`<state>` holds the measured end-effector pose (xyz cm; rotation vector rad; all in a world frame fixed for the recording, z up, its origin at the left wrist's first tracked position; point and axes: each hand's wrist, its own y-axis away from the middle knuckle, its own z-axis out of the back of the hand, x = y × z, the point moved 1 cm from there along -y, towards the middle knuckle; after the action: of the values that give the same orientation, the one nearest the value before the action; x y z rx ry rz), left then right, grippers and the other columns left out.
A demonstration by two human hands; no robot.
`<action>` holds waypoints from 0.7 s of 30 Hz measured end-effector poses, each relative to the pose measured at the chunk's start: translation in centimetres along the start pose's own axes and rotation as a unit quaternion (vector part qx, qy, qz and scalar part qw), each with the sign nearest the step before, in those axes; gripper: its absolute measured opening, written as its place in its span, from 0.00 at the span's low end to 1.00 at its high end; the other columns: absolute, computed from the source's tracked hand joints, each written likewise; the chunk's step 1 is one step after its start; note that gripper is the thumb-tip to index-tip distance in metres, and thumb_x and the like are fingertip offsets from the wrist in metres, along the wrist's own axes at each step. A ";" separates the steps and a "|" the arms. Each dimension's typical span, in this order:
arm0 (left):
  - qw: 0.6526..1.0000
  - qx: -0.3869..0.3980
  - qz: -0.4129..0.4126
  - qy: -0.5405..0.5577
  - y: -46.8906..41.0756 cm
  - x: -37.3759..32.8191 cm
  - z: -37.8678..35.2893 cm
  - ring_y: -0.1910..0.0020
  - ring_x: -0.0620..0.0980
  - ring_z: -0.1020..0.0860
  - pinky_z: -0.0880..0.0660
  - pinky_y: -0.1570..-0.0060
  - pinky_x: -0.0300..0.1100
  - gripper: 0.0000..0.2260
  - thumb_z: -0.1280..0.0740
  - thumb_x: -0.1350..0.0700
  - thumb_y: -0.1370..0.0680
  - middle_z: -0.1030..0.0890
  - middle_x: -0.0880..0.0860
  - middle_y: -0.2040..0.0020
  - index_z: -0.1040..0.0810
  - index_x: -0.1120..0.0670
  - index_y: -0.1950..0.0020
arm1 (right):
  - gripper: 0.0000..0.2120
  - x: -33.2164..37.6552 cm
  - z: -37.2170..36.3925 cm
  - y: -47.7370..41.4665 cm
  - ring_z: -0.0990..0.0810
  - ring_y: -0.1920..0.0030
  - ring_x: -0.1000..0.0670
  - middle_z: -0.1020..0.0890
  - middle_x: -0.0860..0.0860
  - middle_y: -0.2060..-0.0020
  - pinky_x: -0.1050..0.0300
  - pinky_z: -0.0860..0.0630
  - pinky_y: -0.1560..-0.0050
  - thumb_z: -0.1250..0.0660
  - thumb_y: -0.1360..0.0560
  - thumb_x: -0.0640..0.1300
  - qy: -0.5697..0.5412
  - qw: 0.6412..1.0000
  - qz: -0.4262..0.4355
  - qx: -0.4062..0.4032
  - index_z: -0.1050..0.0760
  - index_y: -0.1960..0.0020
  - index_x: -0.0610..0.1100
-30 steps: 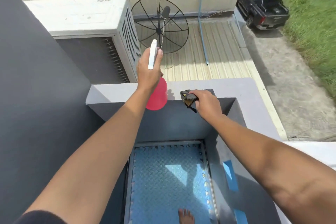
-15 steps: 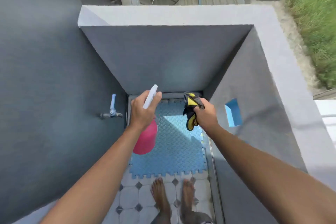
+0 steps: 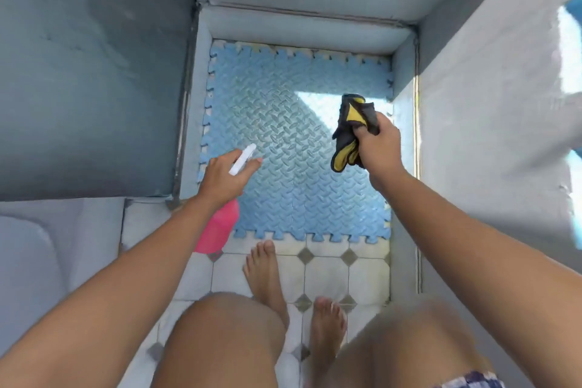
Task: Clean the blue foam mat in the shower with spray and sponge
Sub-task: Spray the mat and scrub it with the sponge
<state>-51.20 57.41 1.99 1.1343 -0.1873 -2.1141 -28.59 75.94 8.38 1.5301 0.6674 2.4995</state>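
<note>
Over the shower floor, the left hand point(image 3: 225, 179) grips a pink spray bottle point(image 3: 217, 228), fingers wrapped tight; the right hand point(image 3: 379, 148) clutches a bunched sponge cloth point(image 3: 349, 132). Blue foam mat point(image 3: 296, 173) lies below, far from the feet. Best to mist evenly, then wipe.

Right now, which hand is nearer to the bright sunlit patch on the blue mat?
Right. The right hand, gripping the yellow-and-dark cloth, hovers at the sunlit patch's edge; the left hand, holding the pink spray bottle, is over the mat's left side.
</note>
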 end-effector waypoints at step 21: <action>0.975 0.190 -0.110 -0.033 -11.4 5.3 -12.1 0.71 0.46 0.22 0.27 0.61 0.43 0.25 0.24 0.33 0.31 0.18 0.51 0.73 0.20 0.54 0.70 | 0.11 -14.9 1.3 -19.0 0.16 0.57 0.45 0.16 0.48 0.59 0.53 0.19 0.56 0.37 0.27 0.34 0.174 0.979 0.085 -0.067 0.20 0.54 0.47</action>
<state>-49.68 64.67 -13.82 1.3560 -0.5394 -2.3796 -22.56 88.23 -11.53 1.1583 0.4108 2.9104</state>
